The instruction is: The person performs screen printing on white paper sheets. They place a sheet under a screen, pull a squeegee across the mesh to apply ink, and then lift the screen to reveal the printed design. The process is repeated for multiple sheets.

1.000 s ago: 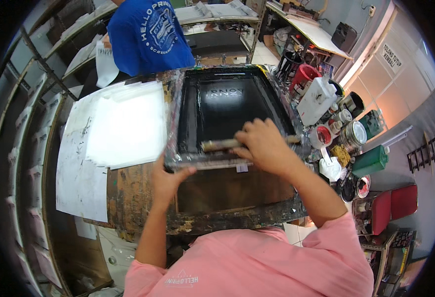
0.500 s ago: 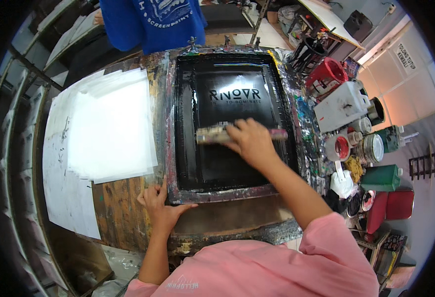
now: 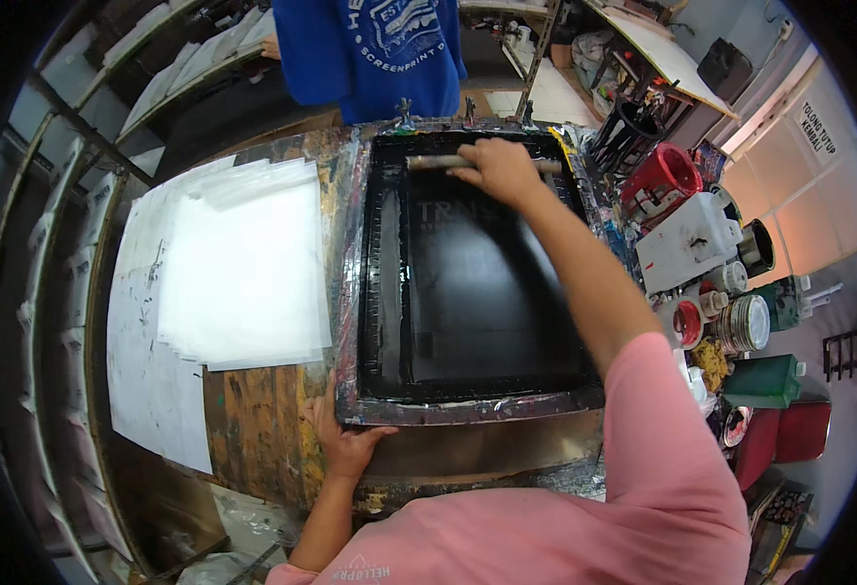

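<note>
Gripping the squeegee (image 3: pixel 436 163) from above, the right hand (image 3: pixel 500 171) is closed around the middle of it, out at the far end of the screen (image 3: pixel 472 409)! The squeegee lies crosswise, left to right, just inside the far edge of the frame, and the right forearm reaches over the right part of the black mesh (image 3: pixel 477 341). Just on the near side of the squeegee, faint lettering (image 3: pixel 440 213) shows through, partly lost in the dark.

Down at the near left corner, it's the left hand (image 3: pixel 344 447), spread wide, thumb along the near edge, fingers up by the left side of the frame. Whether it presses hard, I cannot tell.

The screen sits on a paint-stained worktop (image 3: pixel 253 419), with clamps (image 3: pixel 405 115) at its far edge. To its left, a stack of white sheets (image 3: pixel 243 273), edges uneven, lies over a bigger marked sheet (image 3: pixel 155 400). And look right: a red bucket (image 3: pixel 670 174) at the far side, a white jerrycan (image 3: pixel 687 242) nearer, then a yellow sponge (image 3: pixel 709 363) and a green can (image 3: pixel 765 380). Beyond the screen stands a person in a blue shirt (image 3: pixel 380 73), and a rack (image 3: pixel 97 341) lines the left!
</note>
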`<state>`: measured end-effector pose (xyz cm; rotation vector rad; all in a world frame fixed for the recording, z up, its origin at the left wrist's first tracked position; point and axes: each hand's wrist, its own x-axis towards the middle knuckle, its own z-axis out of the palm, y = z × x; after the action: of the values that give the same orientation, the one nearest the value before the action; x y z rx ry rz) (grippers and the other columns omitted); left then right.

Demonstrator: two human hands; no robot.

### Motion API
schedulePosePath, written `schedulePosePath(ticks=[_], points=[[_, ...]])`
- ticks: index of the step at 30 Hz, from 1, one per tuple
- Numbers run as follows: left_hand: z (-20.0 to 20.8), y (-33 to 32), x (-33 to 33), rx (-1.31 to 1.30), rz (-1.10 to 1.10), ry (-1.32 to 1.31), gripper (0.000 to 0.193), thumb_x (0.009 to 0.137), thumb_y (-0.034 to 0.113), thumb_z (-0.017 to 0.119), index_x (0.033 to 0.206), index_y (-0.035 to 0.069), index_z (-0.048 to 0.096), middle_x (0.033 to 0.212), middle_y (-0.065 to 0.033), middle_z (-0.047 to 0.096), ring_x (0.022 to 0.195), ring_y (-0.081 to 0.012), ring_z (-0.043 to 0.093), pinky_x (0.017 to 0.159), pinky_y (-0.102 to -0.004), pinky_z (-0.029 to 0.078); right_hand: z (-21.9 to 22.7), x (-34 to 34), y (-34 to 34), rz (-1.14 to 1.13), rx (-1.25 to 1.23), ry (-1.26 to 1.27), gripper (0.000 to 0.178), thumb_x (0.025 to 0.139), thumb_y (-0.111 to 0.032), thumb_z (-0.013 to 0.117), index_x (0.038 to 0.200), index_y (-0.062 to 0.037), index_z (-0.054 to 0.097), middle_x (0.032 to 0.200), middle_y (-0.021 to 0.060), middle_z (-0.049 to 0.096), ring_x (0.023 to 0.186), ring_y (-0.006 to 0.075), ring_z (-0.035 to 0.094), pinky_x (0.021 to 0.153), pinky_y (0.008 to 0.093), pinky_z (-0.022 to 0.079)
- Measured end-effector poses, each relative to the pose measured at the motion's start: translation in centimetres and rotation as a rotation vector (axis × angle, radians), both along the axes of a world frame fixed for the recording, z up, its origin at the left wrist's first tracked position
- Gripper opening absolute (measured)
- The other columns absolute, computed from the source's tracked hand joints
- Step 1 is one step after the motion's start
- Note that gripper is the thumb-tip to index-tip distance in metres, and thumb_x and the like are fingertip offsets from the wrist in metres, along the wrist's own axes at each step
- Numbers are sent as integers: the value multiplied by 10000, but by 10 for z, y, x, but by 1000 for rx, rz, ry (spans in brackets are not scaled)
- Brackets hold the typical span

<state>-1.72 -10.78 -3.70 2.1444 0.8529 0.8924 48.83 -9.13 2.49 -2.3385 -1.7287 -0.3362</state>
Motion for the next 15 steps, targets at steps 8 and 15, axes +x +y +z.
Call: schedulePosePath(ticks=[8, 15], points=[[3, 3, 0, 133, -29, 20, 1179, 670, 655, 934, 1556, -24, 555, 1032, -92, 670, 990, -300, 522, 984, -451, 384, 9, -145, -115, 5, 16, 72, 341, 960, -458, 749, 1072, -138, 706, 1001, 89, 698, 962, 329, 708, 742, 496, 575], [33, -10, 16, -201, -101, -281, 1092, 773, 528, 967, 1582, -47, 511, 1235, -126, 677, 1175, -266, 578, 1046, -410, 439, 88, -263, -206, -29, -54, 161, 398, 962, -415, 745, 1070, -55, 615, 1002, 136, 652, 995, 354, 669, 768, 479, 594]])
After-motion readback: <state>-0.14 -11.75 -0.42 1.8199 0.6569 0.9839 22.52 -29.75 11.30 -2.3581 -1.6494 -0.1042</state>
